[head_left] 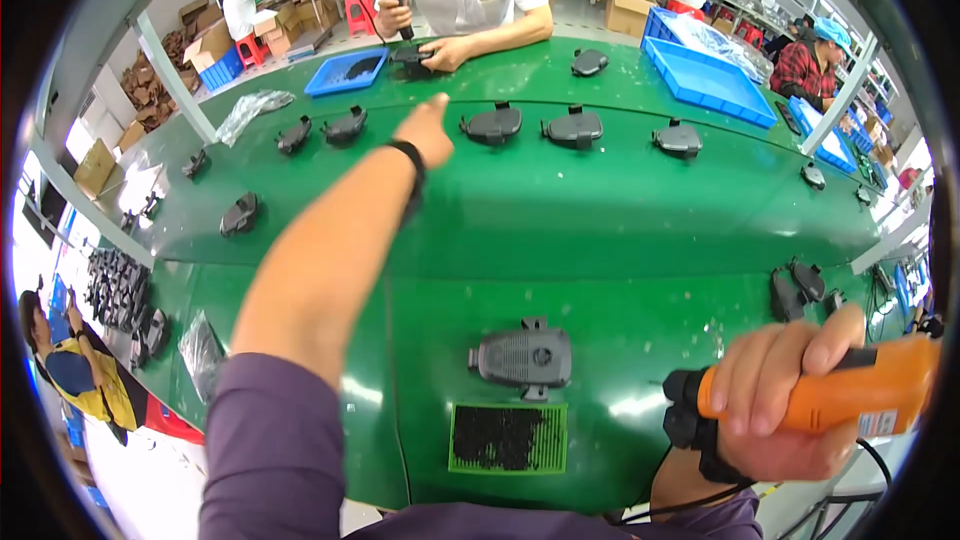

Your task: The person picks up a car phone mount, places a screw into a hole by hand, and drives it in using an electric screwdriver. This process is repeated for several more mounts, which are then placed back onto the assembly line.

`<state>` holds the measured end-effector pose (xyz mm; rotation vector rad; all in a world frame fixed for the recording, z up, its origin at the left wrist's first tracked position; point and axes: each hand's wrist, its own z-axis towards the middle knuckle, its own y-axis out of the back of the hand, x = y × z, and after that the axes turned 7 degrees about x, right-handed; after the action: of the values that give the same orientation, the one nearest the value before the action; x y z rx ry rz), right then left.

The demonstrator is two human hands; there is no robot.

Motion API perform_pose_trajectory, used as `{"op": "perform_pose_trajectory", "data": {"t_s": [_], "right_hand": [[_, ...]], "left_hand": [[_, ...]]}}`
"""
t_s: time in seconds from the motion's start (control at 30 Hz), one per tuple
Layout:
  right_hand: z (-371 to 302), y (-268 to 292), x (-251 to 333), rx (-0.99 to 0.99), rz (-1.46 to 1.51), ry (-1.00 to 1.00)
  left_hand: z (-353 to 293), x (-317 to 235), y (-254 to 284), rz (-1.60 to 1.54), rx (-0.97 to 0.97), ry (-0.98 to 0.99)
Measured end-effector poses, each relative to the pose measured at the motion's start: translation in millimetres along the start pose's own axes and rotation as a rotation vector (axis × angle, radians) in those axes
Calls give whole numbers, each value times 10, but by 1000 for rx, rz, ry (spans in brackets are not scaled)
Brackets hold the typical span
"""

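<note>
our right hand (790,410) is wrapped tight around an orange electric screwdriver (850,395) with a black nose, just right of the grey ribbed housing (523,355) that lies flat on the green belt (600,220). our left hand (428,130) reaches far beyond that housing, fingers loose and empty (a black wristband on it), near a row of dark housings (575,127); a green tray of screws (508,437) sits just in front of the housing.

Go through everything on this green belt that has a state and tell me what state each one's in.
Left hand: empty, stretched out over the green conveyor belt.
Right hand: gripping the orange electric screwdriver, held level.
Near dark grey plastic holder: lying flat, untouched.
Green tray of small black screws: filled.
Far blue bin: partly filled.
</note>
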<state>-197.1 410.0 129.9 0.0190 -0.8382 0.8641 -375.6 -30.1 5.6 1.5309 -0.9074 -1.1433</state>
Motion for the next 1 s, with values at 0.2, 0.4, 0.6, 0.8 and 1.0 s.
{"op": "perform_pose_trajectory", "data": {"t_s": [0.2,0.4,0.6,0.8,1.0], "right_hand": [[71,242,70,142,-3,-97],[193,302,16,346,29,-255],[175,302,-3,418,45,-238],[129,264,71,448,45,-209],[-102,93,-24,136,13,-29]], "left_hand": [[380,-590,-804,44,-140,228],[419,-550,-681,-6,-25,130],[347,-316,-587,135,42,126],[101,-97,-480,-11,45,50],[-334,-242,-257,-4,137,169]]}}
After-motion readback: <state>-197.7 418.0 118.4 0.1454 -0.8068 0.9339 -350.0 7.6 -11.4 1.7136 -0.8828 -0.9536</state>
